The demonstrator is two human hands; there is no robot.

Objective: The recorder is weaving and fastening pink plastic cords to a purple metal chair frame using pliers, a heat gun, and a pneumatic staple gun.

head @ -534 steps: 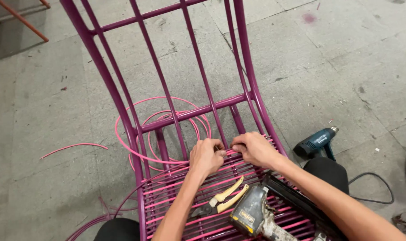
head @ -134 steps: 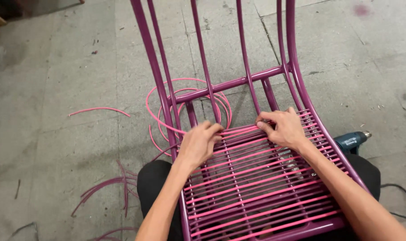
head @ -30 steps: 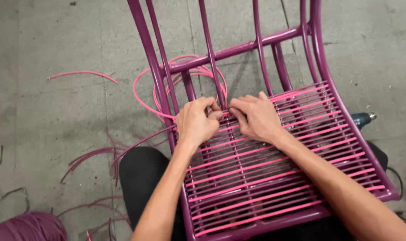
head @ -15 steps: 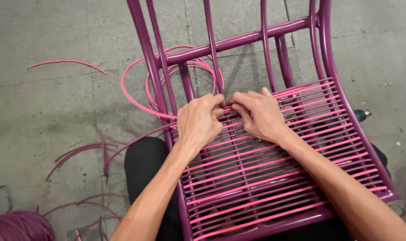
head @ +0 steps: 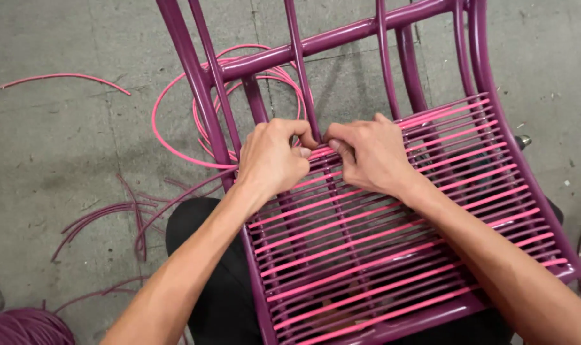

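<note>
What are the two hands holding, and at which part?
Both the left hand and right hand pinch a pink cord at the seat's rear edge, beside a frame bar.

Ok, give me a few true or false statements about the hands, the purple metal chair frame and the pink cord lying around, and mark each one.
1. Both hands meet at the back edge of the woven seat of the purple metal chair frame. True: the left hand and the right hand pinch the pink plastic cord there.
2. The seat is woven with green rope. False: the strands are pink cord.
3. A loose coil of pink cord lies on the grey concrete floor behind the frame. True.
4. The right hand holds a pair of pliers. False: it holds no tool, only cord.
5. Cut purple cord scraps lie on the floor to the left. True.
</note>
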